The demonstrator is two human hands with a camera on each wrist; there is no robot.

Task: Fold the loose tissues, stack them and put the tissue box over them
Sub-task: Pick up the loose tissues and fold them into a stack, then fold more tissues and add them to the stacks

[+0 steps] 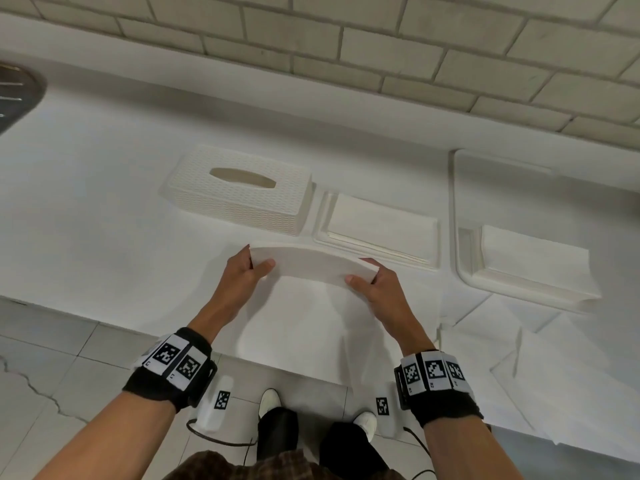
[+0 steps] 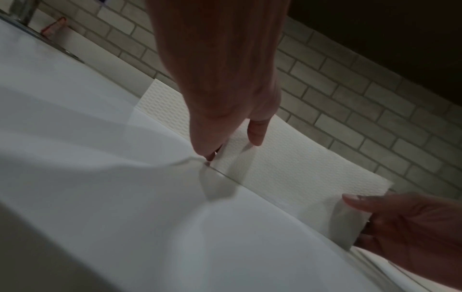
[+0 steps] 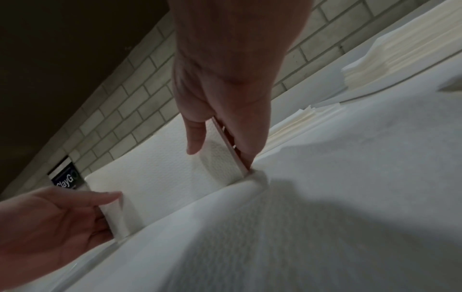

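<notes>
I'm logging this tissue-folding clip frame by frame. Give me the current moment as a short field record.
left hand: pinches left end of folded tissue
right hand: pinches its right end
folded tissue: held over an open sheet, bowed upward
tissue box: upright on counter, slot up
stack beside box: folded tissues on a tray
stack at right: second pile
box over tissues: not yet

The white tabletop [image 1: 86,216] carries a woven tissue box [image 1: 239,192], two trays of folded tissues [image 1: 381,225] [image 1: 533,261], and loose sheets [image 1: 540,372].
</notes>
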